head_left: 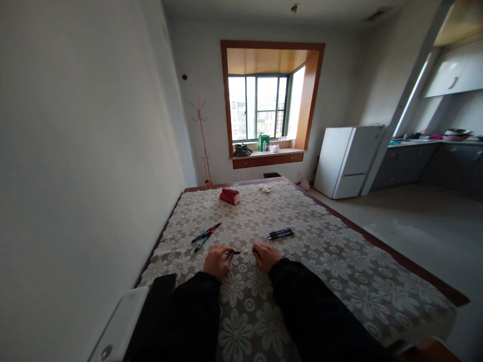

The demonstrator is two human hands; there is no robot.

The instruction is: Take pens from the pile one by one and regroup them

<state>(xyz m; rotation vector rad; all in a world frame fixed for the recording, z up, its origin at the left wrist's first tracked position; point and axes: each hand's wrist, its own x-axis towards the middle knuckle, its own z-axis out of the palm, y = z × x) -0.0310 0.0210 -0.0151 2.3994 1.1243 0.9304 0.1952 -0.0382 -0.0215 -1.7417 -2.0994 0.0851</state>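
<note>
Just above the tablecloth, my left hand (218, 261) pinches a thin pen (236, 252) by its dark end. The pen's pale end runs toward my right hand (265, 255), whose curled fingers close at its tip; the exact grip is hidden. Beyond my left hand lie several loose pens (207, 234), blue, black and red, crossing one another at angles. Past my right hand, several similar pens (279, 233) rest side by side in a neat row.
A flowered tablecloth (249, 304) covers the long table. Farther back are a red tissue pack (229, 196) and a small whitish item (265, 189). A wall (94, 151) runs along the left; a white chair-like object (123, 322) stands lower left. A fridge (347, 161) is beyond, right.
</note>
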